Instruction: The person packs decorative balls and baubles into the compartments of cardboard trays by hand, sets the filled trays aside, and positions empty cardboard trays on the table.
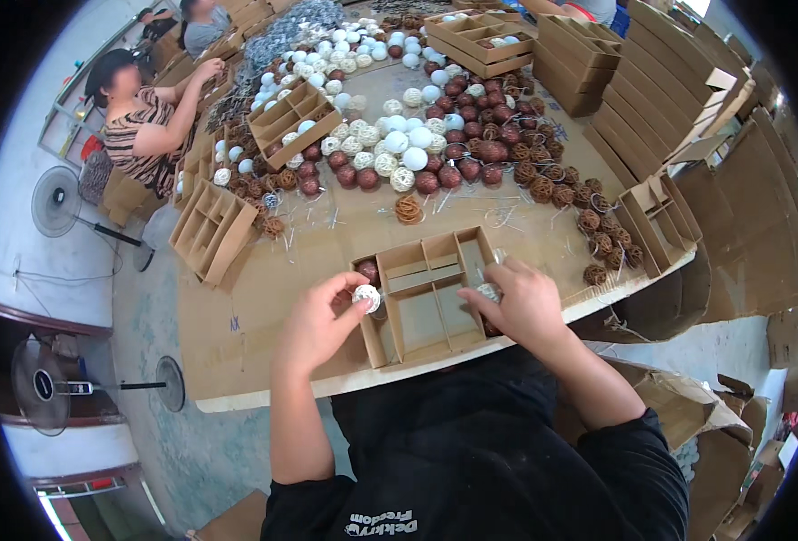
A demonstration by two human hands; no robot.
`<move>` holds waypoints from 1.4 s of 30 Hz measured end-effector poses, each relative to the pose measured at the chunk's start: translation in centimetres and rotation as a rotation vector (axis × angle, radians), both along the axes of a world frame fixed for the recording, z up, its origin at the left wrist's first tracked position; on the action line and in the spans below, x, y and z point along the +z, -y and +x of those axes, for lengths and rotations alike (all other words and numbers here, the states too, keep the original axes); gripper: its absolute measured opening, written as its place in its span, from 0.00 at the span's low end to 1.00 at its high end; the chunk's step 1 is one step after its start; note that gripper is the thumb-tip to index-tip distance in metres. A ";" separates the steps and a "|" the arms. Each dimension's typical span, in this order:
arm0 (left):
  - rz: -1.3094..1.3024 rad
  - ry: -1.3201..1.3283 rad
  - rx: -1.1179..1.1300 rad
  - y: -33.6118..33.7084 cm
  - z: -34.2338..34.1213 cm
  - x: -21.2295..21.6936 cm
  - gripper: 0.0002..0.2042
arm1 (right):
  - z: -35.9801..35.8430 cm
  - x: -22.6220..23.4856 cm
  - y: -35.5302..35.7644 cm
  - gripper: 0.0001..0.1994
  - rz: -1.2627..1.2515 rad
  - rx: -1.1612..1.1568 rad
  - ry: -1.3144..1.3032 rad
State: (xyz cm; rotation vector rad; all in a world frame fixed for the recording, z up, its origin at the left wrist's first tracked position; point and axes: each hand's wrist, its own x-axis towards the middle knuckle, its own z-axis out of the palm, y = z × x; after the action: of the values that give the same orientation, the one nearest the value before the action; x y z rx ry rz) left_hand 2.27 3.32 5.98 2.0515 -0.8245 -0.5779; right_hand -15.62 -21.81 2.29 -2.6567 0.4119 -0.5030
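Note:
A cardboard box with dividers (424, 270) lies on the table in front of me. My left hand (318, 323) pinches a small white woven ball (366, 297) over the box's left compartments. A dark red ball (368, 270) sits in the far left compartment. My right hand (523, 302) rests at the box's right edge, its fingers closed on a silvery white ball (488, 291).
A heap of white, dark red and brown wicker balls (435, 144) covers the table's far half. More divided boxes (211, 228) lie left, stacked boxes (588, 54) far right. A person (142, 117) sits at the far left. Two fans (56, 203) stand on the floor.

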 end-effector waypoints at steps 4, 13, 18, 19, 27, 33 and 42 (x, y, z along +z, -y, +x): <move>0.092 0.358 0.026 0.8 -1.4 -2.4 0.17 | -0.2 0.8 0.1 0.18 0.109 -0.013 0.019; -0.038 0.367 0.098 1.0 -2.2 -2.9 0.16 | -0.5 1.2 0.0 0.10 0.229 -0.017 -0.045; 0.066 0.410 0.069 1.8 -2.6 -3.3 0.16 | -0.3 0.4 -0.2 0.13 0.196 -0.024 -0.003; 0.062 0.412 0.070 1.8 -2.4 -3.0 0.16 | -0.4 -0.2 0.2 0.14 0.148 0.009 -0.072; 0.145 0.469 0.076 2.6 -2.3 -2.8 0.14 | -0.6 0.7 1.7 0.11 0.175 0.199 -0.148; 0.067 0.497 0.110 1.4 -2.5 -1.8 0.12 | 5.5 3.2 4.1 0.14 0.173 0.155 0.009; -0.002 0.504 0.212 8.1 3.5 3.9 0.09 | 19.1 0.5 7.2 0.17 -0.084 0.131 0.110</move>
State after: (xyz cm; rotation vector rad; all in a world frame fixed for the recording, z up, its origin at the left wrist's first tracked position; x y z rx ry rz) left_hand 5.73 -4.78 9.88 2.2804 -0.8686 0.0661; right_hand 3.50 -28.97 2.81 -2.6984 0.1862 -0.6341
